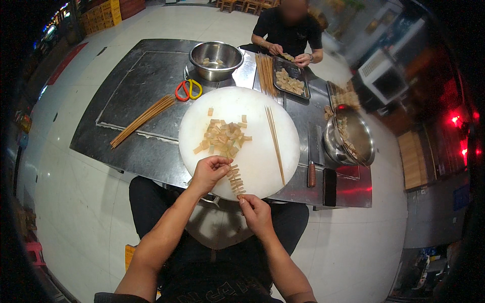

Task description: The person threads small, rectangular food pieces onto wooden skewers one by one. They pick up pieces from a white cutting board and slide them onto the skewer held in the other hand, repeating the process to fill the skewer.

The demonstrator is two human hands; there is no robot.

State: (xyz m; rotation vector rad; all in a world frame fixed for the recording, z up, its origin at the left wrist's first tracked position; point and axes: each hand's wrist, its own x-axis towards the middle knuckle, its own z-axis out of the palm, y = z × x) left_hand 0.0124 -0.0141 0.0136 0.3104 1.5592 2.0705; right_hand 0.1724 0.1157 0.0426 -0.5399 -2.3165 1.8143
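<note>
A bamboo skewer threaded with several small pale food pieces (235, 180) runs between my two hands, over the near edge of a round white cutting board (261, 151). My left hand (209, 172) pinches its far end with thumb and fingers; whether a loose piece is also in those fingers is hidden. My right hand (257, 214) grips the near end. Just beyond my left hand lies a heap of cut beige pieces (225, 134). A few bare skewers (274, 144) rest on the board's right side.
The steel table (125, 83) bears a skewer bundle (142, 121), scissors (188, 90), a steel bowl (216, 62), another bundle (266, 75) and a tray (291, 89). At right are a cleaver (312, 172), a dark flat object (329, 187) and a pot (354, 132). A person (290, 34) sits opposite, holding a skewer.
</note>
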